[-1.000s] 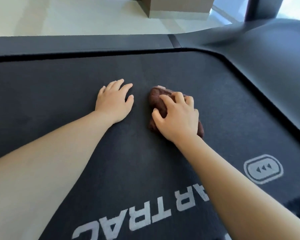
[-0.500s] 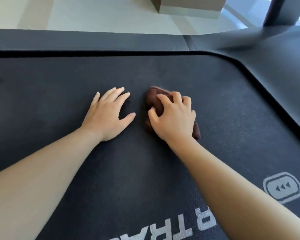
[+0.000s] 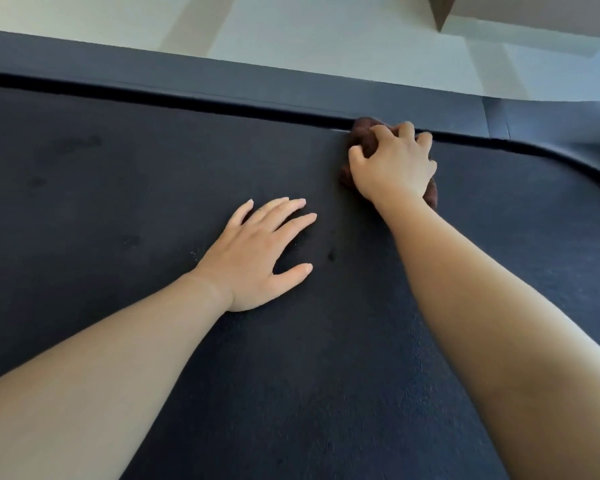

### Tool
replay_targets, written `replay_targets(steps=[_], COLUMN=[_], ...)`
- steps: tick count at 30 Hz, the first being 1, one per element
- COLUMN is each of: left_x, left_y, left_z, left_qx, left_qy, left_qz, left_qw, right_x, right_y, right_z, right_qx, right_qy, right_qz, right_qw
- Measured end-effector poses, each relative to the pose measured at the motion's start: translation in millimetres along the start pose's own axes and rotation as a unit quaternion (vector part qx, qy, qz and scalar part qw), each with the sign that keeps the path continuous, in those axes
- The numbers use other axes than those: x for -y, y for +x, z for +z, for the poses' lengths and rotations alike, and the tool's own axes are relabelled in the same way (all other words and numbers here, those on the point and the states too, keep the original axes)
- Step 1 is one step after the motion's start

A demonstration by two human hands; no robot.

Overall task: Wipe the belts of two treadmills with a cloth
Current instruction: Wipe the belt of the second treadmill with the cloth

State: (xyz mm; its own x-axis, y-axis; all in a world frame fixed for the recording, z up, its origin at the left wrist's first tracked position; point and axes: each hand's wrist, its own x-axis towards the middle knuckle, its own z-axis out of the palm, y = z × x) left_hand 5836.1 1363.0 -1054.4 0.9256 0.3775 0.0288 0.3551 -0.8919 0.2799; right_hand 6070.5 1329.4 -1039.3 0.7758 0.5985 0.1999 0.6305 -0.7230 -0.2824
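Note:
A wide black treadmill belt (image 3: 118,202) fills most of the view. A crumpled brown cloth (image 3: 366,133) lies at the belt's far edge, against the gap beside the side rail. My right hand (image 3: 394,164) grips the cloth from above, its fingers curled over it, so most of the cloth is hidden. My left hand (image 3: 260,254) rests flat on the belt nearer to me and to the left of the cloth, with its fingers spread and nothing in it.
A dark grey side rail (image 3: 222,81) runs along the belt's far edge, and the frame curves round at the right (image 3: 568,161). Beyond it is pale floor (image 3: 326,29) and a brown box-like base (image 3: 444,8) at the top right.
My right hand has pushed the cloth away from me to the belt's far edge by the rail. My left hand stays flat on the belt. The printed lettering has left the view.

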Motion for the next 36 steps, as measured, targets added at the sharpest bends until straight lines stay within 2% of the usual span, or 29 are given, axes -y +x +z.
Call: replay_targets(steps=[4,9,15,18,27,30,36], left_x=[-1,2,0,5,54,59,64], left_y=[0,1,0,-15,-97,-99,-73], left_z=[-2,2,3,0,-20,-22,-13], left_qx=[0.007,-0.009,-0.045,-0.074,-0.028,-0.039,-0.057], left_qy=[0.005,-0.002,0.003,-0.029,-0.011,-0.020,-0.010], left_qz=[0.000,0.007,0.006,-0.014,0.031,0.029,-0.026], left_qw=[1.000,1.000,0.999,0.997,0.999,0.999,0.998], right_x=[-5,-11,-5,5,51,59,73], right_y=[4,-42,-147,-208,-364,-353,-249], right_z=[-4,-12,-29,-36,-53,-50,-26], right_qx=[0.023,0.012,-0.015,-0.027,-0.030,-0.028,-0.021], right_qy=[-0.006,-0.019,-0.031,-0.025,-0.021,-0.011,-0.021], right_qz=[-0.027,-0.036,-0.023,-0.028,-0.092,-0.097,-0.007], right_qw=[0.999,0.999,0.999,0.999,0.995,0.995,1.000])
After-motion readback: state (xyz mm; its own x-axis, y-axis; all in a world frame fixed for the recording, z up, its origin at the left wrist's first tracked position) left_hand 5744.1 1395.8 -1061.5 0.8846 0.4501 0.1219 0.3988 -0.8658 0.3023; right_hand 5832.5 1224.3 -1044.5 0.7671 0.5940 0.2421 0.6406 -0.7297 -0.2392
